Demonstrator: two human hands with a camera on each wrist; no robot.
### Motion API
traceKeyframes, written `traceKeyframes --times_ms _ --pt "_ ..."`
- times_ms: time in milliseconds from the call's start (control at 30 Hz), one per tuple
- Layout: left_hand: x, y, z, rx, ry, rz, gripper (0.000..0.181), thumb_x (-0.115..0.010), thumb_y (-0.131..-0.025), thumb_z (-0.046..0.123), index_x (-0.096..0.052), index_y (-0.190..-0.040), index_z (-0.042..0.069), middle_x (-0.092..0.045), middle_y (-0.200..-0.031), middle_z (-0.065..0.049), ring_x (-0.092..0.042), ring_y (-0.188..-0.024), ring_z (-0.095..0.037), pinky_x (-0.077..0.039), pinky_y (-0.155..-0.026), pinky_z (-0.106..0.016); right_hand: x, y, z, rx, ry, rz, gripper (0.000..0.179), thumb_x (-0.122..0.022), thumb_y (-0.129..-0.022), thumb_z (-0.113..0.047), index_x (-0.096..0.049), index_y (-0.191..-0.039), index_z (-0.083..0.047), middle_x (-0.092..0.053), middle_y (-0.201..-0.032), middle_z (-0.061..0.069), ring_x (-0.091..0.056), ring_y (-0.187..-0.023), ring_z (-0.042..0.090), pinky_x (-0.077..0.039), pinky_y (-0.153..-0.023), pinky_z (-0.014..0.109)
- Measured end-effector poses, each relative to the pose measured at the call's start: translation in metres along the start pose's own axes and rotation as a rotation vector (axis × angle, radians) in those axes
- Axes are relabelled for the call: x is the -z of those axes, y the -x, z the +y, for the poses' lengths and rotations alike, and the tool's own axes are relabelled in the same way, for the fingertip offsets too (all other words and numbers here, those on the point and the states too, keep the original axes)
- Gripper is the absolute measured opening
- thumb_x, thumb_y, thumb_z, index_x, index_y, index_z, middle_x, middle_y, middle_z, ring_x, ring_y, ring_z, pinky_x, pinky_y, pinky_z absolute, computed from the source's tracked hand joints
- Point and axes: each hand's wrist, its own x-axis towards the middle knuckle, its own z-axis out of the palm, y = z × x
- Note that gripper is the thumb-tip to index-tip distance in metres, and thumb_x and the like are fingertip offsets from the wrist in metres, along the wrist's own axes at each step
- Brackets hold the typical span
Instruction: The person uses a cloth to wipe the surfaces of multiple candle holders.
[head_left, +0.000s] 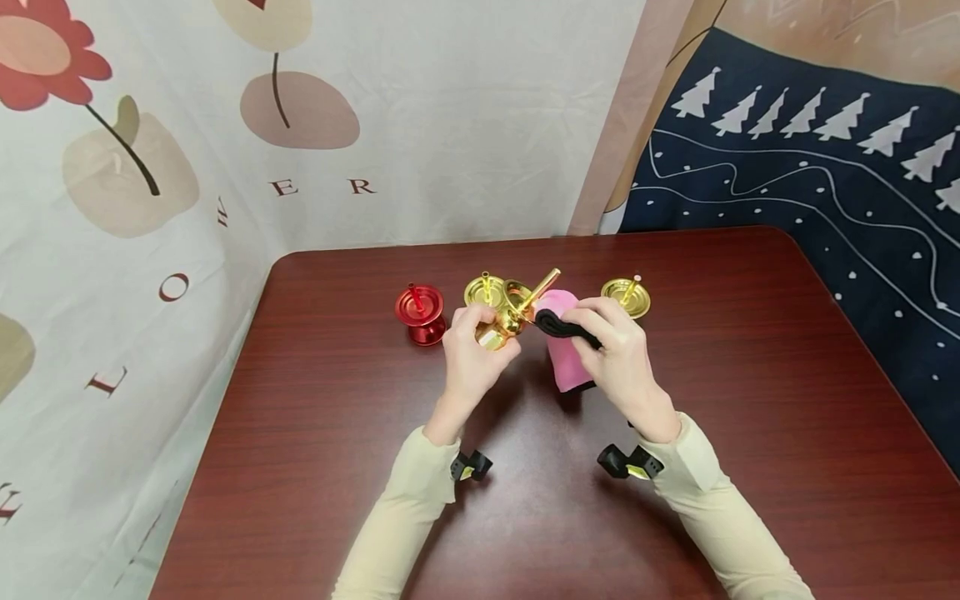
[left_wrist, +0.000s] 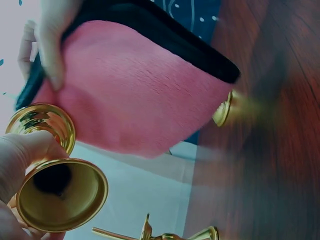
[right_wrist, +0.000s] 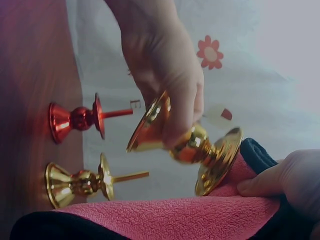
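Observation:
My left hand (head_left: 474, 354) grips a shiny gold candlestick (head_left: 513, 323) by its middle, lifted and tilted so its spike points up to the right. Its hollow flared base (left_wrist: 82, 205) faces the left wrist camera. From my right hand (head_left: 622, 358) hangs a pink fleecy cloth (head_left: 567, 362) with black edging, pinched at its folded black border between thumb and fingers. In the right wrist view the cloth (right_wrist: 175, 216) lies right at the dish of the held candlestick (right_wrist: 192, 145), overlapping its lower edge.
A red candlestick (head_left: 420, 306) stands upright left of my left hand. Another gold candlestick (head_left: 477, 289) is just behind that hand, partly hidden. A third gold one (head_left: 628, 297) stands beyond my right hand. The brown table (head_left: 337, 467) ends at a printed curtain (head_left: 465, 175).

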Motion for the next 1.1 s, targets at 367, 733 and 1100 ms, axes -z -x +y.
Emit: traceKeyframes --times_ms 367,733,1100 --pt "0.010 -0.003 0.007 0.036 0.095 -0.200 0.027 -0.074 -0.058 0.004 -0.058 -0.080 0.003 -0.061 -0.084 -0.009 -0.056 -0.079 -0.021 -0.047 -0.066 -0.030 -0.006 -0.003 0.024 -0.015 -0.018 0.012 0.025 -0.066 -0.068 0.018 -0.070 -0.085 0.000 -0.061 -0.087 0.017 -0.057 -0.082 0.030 -0.047 -0.073 0.037" --pt "0.009 -0.002 0.009 0.047 0.095 -0.215 0.027 -0.076 -0.058 0.004 -0.059 -0.079 0.003 -0.062 -0.084 -0.010 -0.056 -0.079 -0.021 -0.047 -0.066 -0.029 -0.012 0.003 0.029 0.009 -0.032 0.037 0.025 -0.068 -0.068 0.019 -0.070 -0.083 -0.001 -0.061 -0.088 0.016 -0.055 -0.084 0.032 -0.043 -0.077 0.036" --pt "0.001 0.002 0.005 -0.176 -0.127 -0.140 0.028 -0.072 -0.058 0.000 -0.052 -0.078 0.002 -0.055 -0.078 -0.009 -0.050 -0.085 -0.026 -0.042 -0.073 -0.039 0.001 0.011 0.007 -0.022 0.009 -0.091 0.035 -0.066 -0.064 0.021 -0.071 -0.091 0.000 -0.062 -0.089 0.015 -0.058 -0.083 0.029 -0.047 -0.071 0.039"
